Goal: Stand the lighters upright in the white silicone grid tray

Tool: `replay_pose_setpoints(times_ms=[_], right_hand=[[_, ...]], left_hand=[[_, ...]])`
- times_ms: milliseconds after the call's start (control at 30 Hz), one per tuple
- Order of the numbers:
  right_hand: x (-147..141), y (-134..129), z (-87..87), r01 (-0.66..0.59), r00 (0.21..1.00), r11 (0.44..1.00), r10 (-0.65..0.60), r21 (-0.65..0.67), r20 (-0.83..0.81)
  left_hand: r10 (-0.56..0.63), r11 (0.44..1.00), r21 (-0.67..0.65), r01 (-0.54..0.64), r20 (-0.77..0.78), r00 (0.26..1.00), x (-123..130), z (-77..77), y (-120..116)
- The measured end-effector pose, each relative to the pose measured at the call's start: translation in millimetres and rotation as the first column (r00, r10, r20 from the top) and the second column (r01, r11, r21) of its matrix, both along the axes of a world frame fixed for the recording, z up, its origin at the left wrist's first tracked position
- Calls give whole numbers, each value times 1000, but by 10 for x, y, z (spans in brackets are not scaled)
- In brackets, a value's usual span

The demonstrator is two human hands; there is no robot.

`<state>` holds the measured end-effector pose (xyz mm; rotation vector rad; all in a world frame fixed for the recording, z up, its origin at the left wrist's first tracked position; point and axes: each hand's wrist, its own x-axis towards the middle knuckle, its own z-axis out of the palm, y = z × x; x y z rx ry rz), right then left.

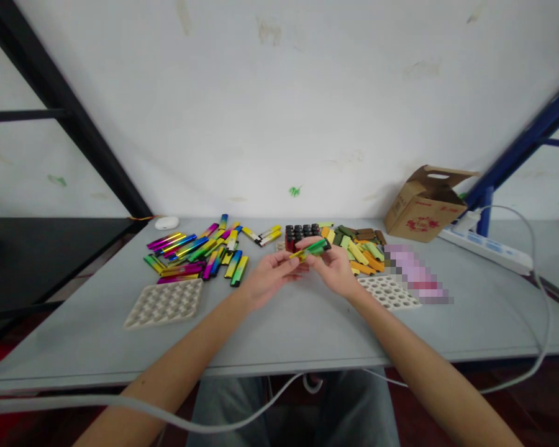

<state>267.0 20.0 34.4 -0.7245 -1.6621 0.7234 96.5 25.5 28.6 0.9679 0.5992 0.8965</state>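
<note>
1. Green-yellow metallic tube (315, 249) sits above the grey table (279, 335), held between both hands.
2. Right hand (334, 268): I read its fingers as clamped on the tube's upper end.
3. Left hand (269, 279): fingertips (294, 259) pinched together on the lower end.
4. Nearest, I see dark-capped bottles (300, 236), yellow and olive tubes (358, 249), and a white perforated tray (389, 292).

A slim, flat stick (313, 249) with a glossy green-to-yellow metallic finish is held slightly tilted between 2 hands, its yellow end at the left hand (270, 279) and its dark green end pinched by the right hand (334, 268).
</note>
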Motion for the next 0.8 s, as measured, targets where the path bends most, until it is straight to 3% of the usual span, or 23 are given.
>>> replay_pose_setpoints(times_ms=[133,233,433,667,800], right_hand=[[-6,4,52,-167,952,959,96,-230,-292],[92,50,126,-229,897,928,82,-295,-435],[349,129,265,-180,921,899,12,-398,-390],[365,148,247,-304,912,783,75,-542,-403],[256,121,181,-303,928,804,126,-511,-352]], left_hand=[[-84,989,105,105,-184,979,-16,33,-34],[-135,974,137,178,-275,952,-10,35,-44],[-102,974,160,158,-311,945,-30,34,-7],[48,975,220,36,-364,930,-42,-14,58],[167,937,348,-14,-414,895,-21,-86,88]])
